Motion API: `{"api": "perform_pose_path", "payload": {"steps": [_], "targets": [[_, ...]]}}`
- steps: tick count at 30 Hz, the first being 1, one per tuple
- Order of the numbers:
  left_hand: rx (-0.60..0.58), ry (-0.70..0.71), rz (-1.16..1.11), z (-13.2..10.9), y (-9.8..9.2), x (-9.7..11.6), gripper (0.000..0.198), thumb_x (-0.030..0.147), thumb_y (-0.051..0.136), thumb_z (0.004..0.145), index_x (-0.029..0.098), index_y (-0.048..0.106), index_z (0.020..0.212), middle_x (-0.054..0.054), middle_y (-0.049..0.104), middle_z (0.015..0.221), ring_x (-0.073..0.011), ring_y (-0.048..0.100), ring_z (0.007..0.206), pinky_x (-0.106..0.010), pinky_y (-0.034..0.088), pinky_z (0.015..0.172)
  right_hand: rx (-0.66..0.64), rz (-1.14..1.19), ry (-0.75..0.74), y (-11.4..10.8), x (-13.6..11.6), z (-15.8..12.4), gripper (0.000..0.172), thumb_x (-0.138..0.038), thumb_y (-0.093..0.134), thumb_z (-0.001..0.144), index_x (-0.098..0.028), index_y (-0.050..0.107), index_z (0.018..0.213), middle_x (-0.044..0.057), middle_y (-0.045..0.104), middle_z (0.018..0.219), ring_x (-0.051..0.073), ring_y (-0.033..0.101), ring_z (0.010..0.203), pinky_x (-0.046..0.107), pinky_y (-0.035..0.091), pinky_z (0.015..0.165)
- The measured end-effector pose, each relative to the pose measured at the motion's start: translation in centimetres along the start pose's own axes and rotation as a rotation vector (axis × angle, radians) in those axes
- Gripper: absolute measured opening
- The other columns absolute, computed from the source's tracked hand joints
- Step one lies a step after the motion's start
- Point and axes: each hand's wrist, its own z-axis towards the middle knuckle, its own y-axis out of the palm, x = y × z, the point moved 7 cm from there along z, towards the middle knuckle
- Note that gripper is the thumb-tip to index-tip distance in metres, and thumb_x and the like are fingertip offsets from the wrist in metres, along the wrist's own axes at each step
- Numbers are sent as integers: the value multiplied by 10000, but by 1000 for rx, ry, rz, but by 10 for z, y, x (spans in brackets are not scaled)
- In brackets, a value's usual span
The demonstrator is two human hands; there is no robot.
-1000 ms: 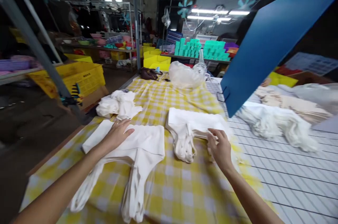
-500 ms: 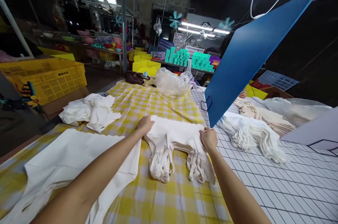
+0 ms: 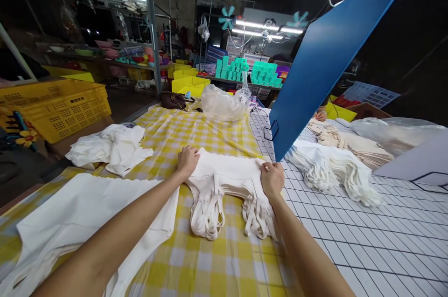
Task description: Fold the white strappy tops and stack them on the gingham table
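A neat stack of white strappy camisoles point(image 3: 229, 166) lies before me on the yellow-and-white checked cloth point(image 3: 210, 269), its straps hanging in loops toward me. My left hand point(image 3: 188, 162) is closed on the stack's far left corner. At the far right corner, my right hand point(image 3: 273, 178) grips the edge, its fingers curled and partly hidden. Another white camisole pile point(image 3: 87, 208) is spread flat on the left, partly covered by my left forearm. Beyond it sits a crumpled heap of white garments point(image 3: 112, 145).
A tall blue board point(image 3: 315, 59) stands tilted just past my right hand. On the white grid-patterned cloth point(image 3: 350, 231) lie further white garments point(image 3: 329, 166) and beige ones point(image 3: 364, 145). A clear plastic bag point(image 3: 224, 103), brown handbag point(image 3: 173, 100) and yellow crate point(image 3: 59, 108) surround the table. Another person's hand point(image 3: 320, 114) shows behind the board.
My left hand has closed further over its corner, and my right hand has shifted slightly on the other. The stack remains on the cloth; the whole view has shifted a little.
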Motion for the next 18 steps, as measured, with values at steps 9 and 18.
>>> {"api": "perform_pose_path", "payload": {"steps": [9, 18], "targets": [[117, 62, -717, -12, -77, 26, 80, 231, 474, 795, 175, 530, 807, 17, 583, 653, -116, 521, 584, -215, 392, 552, 110, 357, 74, -85, -39, 6, 206, -366, 407, 792, -181, 497, 789, -18, 494, 639, 128, 439, 577, 248, 362, 580], [180, 213, -898, -63, -174, 60, 187, 307, 486, 802, 161, 548, 900, 9, 584, 644, -127, 534, 590, -215, 414, 560, 77, 832, -43, -188, -94, -15, 263, -438, 550, 702, -186, 556, 775, -33, 509, 641, 106, 427, 582, 234, 345, 546]]}}
